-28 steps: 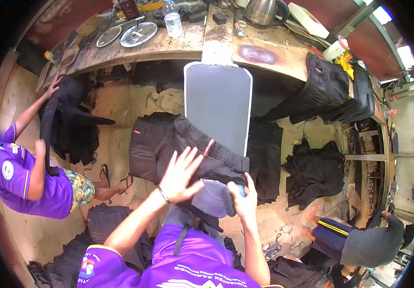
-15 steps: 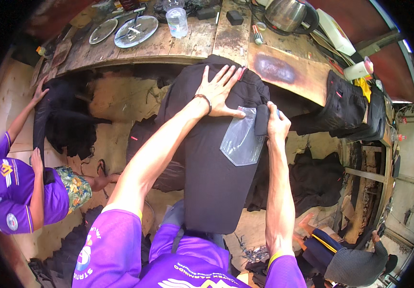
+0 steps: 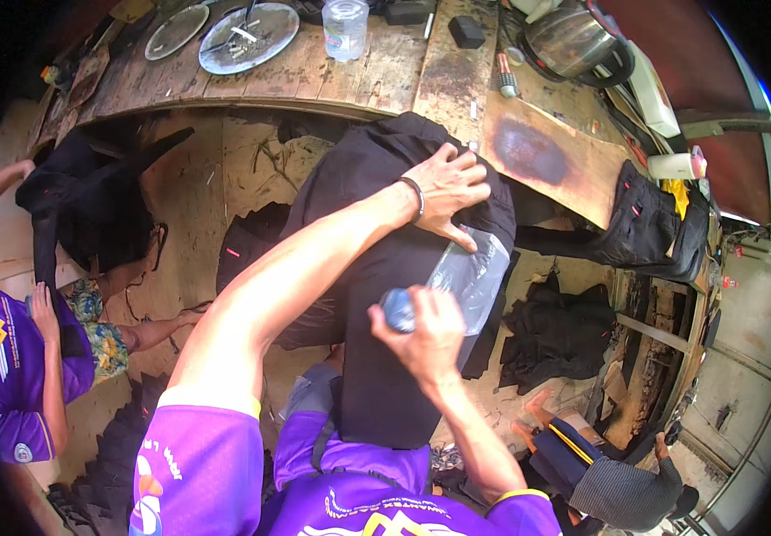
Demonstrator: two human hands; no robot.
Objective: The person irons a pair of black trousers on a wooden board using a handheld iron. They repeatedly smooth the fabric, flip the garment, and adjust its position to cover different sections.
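A black garment (image 3: 381, 384), shaped like a trouser leg, lies stretched out in front of me from the table edge toward my lap. On it rests a clear plastic pocket-shaped template (image 3: 484, 272). My left hand (image 3: 448, 192) leans on the cloth with fingers apart and slightly bent, its thumb touching the template's upper edge. Closed around a dark block-like tool (image 3: 398, 310) with a bluish rounded end, my right hand (image 3: 432, 344) is over the template's lower left side. The hand hides most of the tool, and I cannot tell whether it touches the cloth.
The wooden table (image 3: 341, 89) carries an ash-strewn plate (image 3: 251, 45), a plastic bottle (image 3: 345, 31), a black block (image 3: 467, 33) and a kettle (image 3: 573, 45). Folded black garments (image 3: 653, 223) sit at right. One person (image 3: 28, 357) works at left; another (image 3: 622, 478) sits at lower right.
My right hand has moved from the template's right edge to its lower left, tool still in it. My left fingers have bent more. The person at left has shifted the black cloth.
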